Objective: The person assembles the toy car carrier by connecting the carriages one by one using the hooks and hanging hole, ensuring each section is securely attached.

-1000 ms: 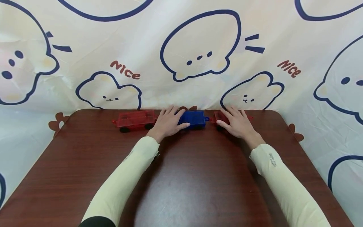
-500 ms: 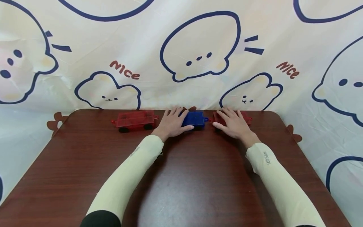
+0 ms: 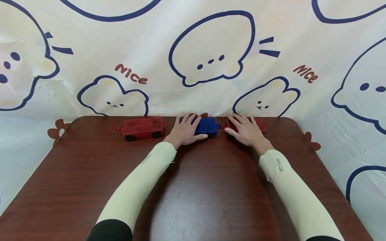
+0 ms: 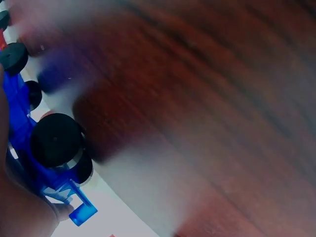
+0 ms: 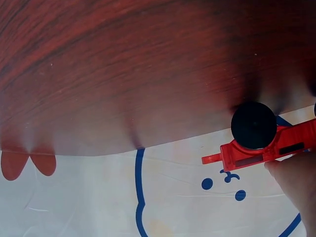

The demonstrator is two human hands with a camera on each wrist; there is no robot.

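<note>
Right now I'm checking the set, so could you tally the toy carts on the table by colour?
Red: 2, the leftmost cart and the cart at far right, partly covered by the right hand
Blue: 1, the middle cart
Total: 3

Likely a curtained-off booth: cartoon-printed cloth [image 3: 163, 50] (it reads "Nice" twice) walls in a wood-grain table [image 3: 211, 177].
</note>
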